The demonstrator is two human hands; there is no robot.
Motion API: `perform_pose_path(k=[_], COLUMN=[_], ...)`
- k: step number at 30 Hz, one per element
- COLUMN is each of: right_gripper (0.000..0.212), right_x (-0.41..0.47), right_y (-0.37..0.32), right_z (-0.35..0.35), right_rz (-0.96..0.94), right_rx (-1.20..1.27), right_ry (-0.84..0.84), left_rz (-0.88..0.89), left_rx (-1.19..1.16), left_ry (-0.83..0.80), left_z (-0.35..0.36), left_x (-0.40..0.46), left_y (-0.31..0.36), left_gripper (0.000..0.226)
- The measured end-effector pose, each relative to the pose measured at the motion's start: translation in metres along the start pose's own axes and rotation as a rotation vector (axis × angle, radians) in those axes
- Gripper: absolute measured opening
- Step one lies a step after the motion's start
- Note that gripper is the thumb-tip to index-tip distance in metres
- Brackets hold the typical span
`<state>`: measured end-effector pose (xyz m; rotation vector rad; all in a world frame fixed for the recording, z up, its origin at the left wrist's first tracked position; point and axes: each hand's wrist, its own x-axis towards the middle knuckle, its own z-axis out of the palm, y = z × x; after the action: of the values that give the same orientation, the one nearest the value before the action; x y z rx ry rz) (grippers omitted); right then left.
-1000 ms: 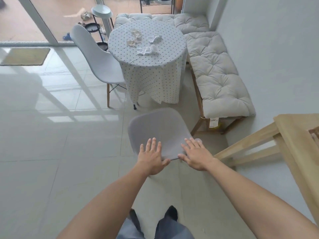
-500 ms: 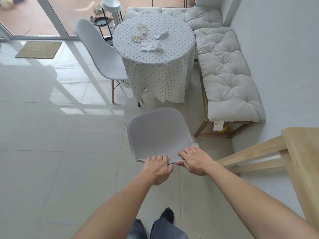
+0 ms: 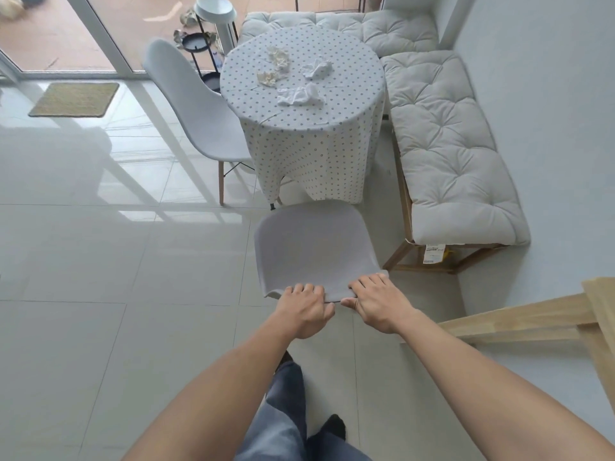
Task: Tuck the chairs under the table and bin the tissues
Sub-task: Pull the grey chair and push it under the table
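A straw-coloured doormat (image 3: 74,99) lies far off to the left of the grip, beside the glass door. Nearer, up and to the left of the hands, a white chair (image 3: 196,108) with a smooth moulded shell and slim wooden legs stands side-on at the left edge of the table, its seat partly under the hanging cloth. The round table (image 3: 301,104) sits straight ahead of the grip, covered by a white cloth with small dark dots that drapes almost to the floor. On top lie crumpled tissues (image 3: 301,95): two yellowish wads to the left and two white ones to the right and front. Between the table and the person stands the grey chair (image 3: 312,247), a matte shell with rounded corners, its back nearest the person and its seat facing the table, not yet under it. The left hand (image 3: 304,309) is closed over the top edge of the chair back, fingers curled over the rim. Just beside it, the right hand (image 3: 379,302) clamps the same edge, fingers on top and thumb underneath. To the right of the grip a cushioned bench (image 3: 446,144) with tufted cream pads runs along the wall, and a pale wooden frame (image 3: 532,319) juts in at the far right.
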<state>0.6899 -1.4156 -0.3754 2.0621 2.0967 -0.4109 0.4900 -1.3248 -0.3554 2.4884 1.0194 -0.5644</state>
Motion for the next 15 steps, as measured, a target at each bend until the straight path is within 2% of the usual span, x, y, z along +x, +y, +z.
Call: perform_pose_path(k=[15], right_gripper=[0.062], right_x=[0.155], right_y=[0.034], right_z=[-0.057], right_rz=[0.158], right_rx=[0.11], right_ry=[-0.035], left_rz=[0.076], left_rx=[-0.051], left_ry=[-0.021], left_z=[-0.107], left_x=[0.14], left_y=[-0.094], left_gripper=[0.05])
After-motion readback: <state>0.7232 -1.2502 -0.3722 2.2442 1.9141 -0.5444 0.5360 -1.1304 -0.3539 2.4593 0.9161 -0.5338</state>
